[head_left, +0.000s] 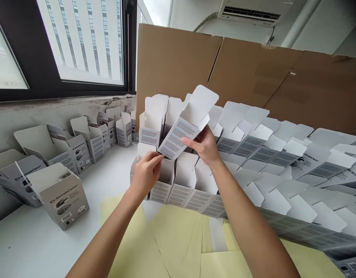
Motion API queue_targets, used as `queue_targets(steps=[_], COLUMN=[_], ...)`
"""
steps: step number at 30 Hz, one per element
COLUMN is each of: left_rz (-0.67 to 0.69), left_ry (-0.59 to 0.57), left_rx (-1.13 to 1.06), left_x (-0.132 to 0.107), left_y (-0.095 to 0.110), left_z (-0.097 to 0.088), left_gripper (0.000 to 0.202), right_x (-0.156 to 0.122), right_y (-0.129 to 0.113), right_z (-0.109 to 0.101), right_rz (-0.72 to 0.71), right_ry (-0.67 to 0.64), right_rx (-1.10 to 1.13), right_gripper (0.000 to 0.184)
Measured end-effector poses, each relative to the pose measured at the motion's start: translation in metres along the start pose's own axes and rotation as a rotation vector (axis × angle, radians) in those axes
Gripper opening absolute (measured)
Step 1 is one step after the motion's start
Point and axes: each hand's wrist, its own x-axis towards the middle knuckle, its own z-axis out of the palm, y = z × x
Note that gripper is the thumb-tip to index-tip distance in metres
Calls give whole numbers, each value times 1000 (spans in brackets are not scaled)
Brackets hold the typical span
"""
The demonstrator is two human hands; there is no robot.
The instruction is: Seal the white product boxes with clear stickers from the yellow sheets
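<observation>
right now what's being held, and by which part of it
A tilted, open carton: the right hand grips its right side, thumb on the printed panel. The left hand has fingertips at its bottom corner; whether they grip is unclear.

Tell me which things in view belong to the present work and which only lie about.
Belonging, likely: held grey-white cardboard box; left hand; right hand; rows of open grey-white cardboard boxes.

Lying about, likely: flat yellow sheets; brown cardboard panel.
</observation>
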Motion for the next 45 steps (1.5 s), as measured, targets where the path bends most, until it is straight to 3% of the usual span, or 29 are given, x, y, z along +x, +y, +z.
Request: queue_targets(steps=[9,19,22,24,25,26,27,29,31,33,39,45], left_rz=[22,-30,-26,-145,-292,-477,-640,-817,-887,-898,-786,-827], left_ry=[12,-26,-5,120,234,344,355,161,-64,-178,-248,-237], left_rx=[-16,-64,-70,-46,-16,4,-5,-152,-361,-513,-663,-606], left_x=[1,-2,3,13,19,26,33,42,46,43,29,25], left_y=[3,3,2,-4,-9,-16,-22,-34,-41,-42,-36,-38], left_z=[3,7,-2,-17,-26,-35,-44,-55,-56,-50,-32,-33], left_gripper=[28,28,25,23,30,46,69,90,89,83,57,51], right_x=[8,19,20,20,20,20,20,21,21,23,26,26], right_y=[0,8,4,2,1,1,0,-1,-1,-1,0,-5], right_z=[10,3,0,-1,-1,-2,-2,-2,-2,-3,-8,-5], right_rz=[21,81,62,53,53,56,59,56,49,52,60,45], right_ry=[-95,-230,-239,-245,-245,-244,-242,-237,-246,-266,-269,-309], right_rx=[-207,-143,-152,-178,-192,-202,-207,-210,-210,-213,-220,-294], right_gripper=[68,73,73,72,71,69,68,67,68,68,59,49])
